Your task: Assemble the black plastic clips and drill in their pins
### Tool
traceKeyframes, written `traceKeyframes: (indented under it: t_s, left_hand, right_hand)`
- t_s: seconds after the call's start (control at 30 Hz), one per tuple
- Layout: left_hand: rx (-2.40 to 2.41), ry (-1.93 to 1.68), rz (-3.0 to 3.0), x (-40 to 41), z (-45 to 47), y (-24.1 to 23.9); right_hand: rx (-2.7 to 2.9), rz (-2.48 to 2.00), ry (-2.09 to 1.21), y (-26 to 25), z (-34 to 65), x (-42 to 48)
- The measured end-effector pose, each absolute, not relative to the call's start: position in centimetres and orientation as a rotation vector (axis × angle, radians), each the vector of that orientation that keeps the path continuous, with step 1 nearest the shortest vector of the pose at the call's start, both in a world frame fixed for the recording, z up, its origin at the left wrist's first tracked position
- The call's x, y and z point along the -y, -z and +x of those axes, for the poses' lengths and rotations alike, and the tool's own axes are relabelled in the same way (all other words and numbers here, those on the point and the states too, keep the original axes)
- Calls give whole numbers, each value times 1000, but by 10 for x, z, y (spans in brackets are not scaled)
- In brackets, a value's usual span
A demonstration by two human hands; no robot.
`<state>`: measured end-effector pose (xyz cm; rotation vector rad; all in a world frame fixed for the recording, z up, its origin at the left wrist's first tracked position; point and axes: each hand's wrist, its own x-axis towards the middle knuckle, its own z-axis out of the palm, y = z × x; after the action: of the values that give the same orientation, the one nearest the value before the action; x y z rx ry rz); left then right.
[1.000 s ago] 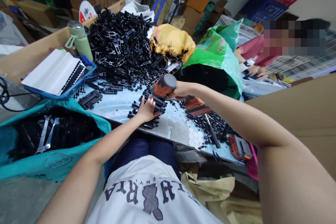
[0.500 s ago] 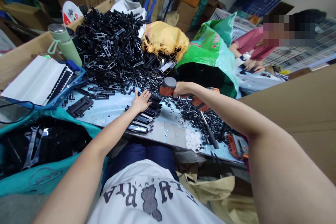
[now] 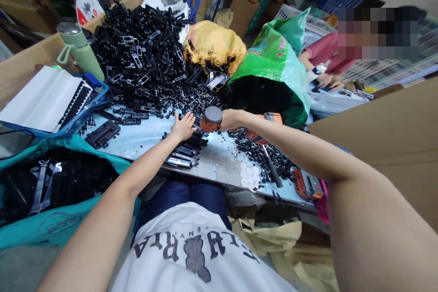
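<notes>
My left hand [image 3: 184, 127] lies with fingers spread on a row of long black plastic pieces [image 3: 186, 149] near the table's front edge. Wrapped around the handle of an orange and black power driver [image 3: 211, 119], my right hand [image 3: 233, 119] is just right of the left one. The driver's rounded back end faces me, and its tip is hidden. Behind both hands, loose screws [image 3: 191, 100] are scattered at the foot of a large heap of black plastic clips [image 3: 137, 54]. More dark screws [image 3: 253, 150] lie below the driver.
A green sack [image 3: 270, 70] and a yellow sack [image 3: 214, 45] stand behind the hands. At left are a green bottle [image 3: 80, 50] and a blue basket [image 3: 73, 121]. A hammer-like handle [image 3: 273, 169] and a battery [image 3: 306, 185] lie right. Another person's hands [image 3: 330, 82] work beyond.
My right hand has lowered the driver slightly, toward the black pieces and closer to my left hand. The left hand stays spread on the pieces. The camera view has shifted a little.
</notes>
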<state>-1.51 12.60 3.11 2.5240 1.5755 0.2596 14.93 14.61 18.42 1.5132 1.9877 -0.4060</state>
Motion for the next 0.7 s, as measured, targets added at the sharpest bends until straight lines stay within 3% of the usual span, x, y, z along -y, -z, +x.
traceKeyframes:
  t_s: [0.27,0.7]
  left_hand:
    - [-1417,-190,2418,-53,-23,-35]
    - [-1410,-259,2558,-3,-44,-26]
  right_hand:
    - [-2009,1402,307,-197,141,-116]
    - [-2052,1338,100,-202,118,-69]
